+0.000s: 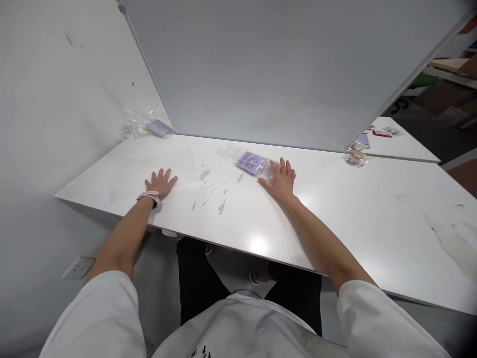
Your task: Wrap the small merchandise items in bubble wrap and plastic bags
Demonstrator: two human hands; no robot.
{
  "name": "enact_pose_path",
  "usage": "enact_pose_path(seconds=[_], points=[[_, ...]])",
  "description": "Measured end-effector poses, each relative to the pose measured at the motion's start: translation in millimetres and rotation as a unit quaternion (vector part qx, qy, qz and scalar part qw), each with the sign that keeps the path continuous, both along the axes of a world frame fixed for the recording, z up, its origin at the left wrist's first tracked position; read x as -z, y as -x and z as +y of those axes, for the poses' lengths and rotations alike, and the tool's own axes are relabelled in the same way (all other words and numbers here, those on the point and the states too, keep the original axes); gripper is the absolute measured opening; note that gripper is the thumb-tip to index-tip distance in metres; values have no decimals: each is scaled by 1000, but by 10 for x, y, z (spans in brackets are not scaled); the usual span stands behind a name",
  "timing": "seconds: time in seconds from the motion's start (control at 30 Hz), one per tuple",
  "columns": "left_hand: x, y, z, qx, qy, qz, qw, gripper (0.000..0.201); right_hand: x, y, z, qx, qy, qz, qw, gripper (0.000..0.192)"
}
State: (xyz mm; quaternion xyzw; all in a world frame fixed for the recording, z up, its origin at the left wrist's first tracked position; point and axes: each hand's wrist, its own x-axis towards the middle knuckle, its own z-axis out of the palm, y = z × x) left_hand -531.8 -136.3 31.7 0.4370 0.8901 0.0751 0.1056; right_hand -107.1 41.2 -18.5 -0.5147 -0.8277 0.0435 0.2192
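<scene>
My left hand point(159, 183) rests on the white table point(238, 219) toward its left end, fingers spread, nothing in it. A pink band circles that wrist. My right hand point(281, 180) is at the right end of a clear plastic bag with a purple packet point(251, 163) inside, which lies flat near the middle of the table. The fingers of this hand are spread beside the bag. Whether they press on the bag's edge I cannot tell for sure.
A grey panel point(253, 74) stands along the table's back edge. In the back left corner lies a clear bag with a purple card point(160, 128). Small bagged items point(356, 157) sit by the panel's right end. Grey scuffs mark the tabletop. A wall socket point(79, 267) is at lower left.
</scene>
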Motion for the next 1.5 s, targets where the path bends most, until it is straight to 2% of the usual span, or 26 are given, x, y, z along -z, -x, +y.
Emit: enact_pose_path(seconds=[0.03, 0.1, 0.13, 0.17, 0.2, 0.27, 0.33, 0.4, 0.47, 0.57, 0.7, 0.8, 0.9, 1.0, 1.1, 1.23, 1.33, 1.43, 1.5], points=[[-70, -15, 110, -16, -8, 12, 1000, 68, 7, -10, 52, 7, 17, -10, 1000, 75], [-178, -236, 361, -10, -56, 36, 998, 69, 16, -62, 113, -1, 31, -33, 999, 66], [-213, -436, 501, 17, -95, 50, 994, 69, 18, -97, 120, -12, 28, -43, 999, 61], [-234, -684, 649, 76, -126, 37, 988, 69, 18, -136, 112, -23, 21, -49, 998, 58], [-241, -969, 800, 123, -130, 25, 984, 68, 16, -177, 90, -32, 13, -54, 998, 56], [-221, -1579, 1102, 222, -127, -19, 967, 70, 9, -263, 11, -40, 4, -61, 997, 53], [-168, -2135, 1380, 276, -97, -73, 953, 81, 1, -367, -100, -38, 0, -67, 997, 51], [-95, -2542, 1602, 286, -56, -97, 952, 89, -6, -512, -226, -35, 3, -70, 997, 51], [-11, -2772, 1732, 280, -27, -84, 956, 89, -8, -711, -348, -30, 9, -68, 997, 50], [110, -2850, 1704, 297, -36, -32, 954, 74, -6, -1069, -497, -7, 18, -56, 998, 49], [204, -2720, 1279, 376, -75, -22, 923, 59, 23, -1421, -612, 16, 17, -8, 1000, 48], [190, -2644, 861, 415, -83, -26, 906, 52, 63, -1467, -634, -2, 14, 55, 998, 47], [121, -2735, 598, 418, -106, -18, 902, 59, 80, -1381, -624, -46, 31, 128, 990, 45], [94, -2982, 623, 472, -165, -40, 865, 72, 38, -1296, -625, -99, 83, 212, 969, 41], [165, -3245, 858, 513, -177, -108, 833, 70, -75, -1322, -650, -139, 173, 283, 933, 40], [277, -3470, 1108, 477, -182, -216, 833, 42, -286, -1549, -661, -168, 291, 276, 900, 55], [245, -3513, 1102, 398, -184, -350, 828, 17, -388, -1724, -640, -188, 355, 317, 859, 74], [137, -3468, 1011, 318, -96, -507, 796, 31, -384, -1759, -627, -197, 392, 413, 798, 90], [78, -3430, 959, 312, -28, -574, 757, 40, -340, -1698, -628, -152, 404, 434, 791, 75]])
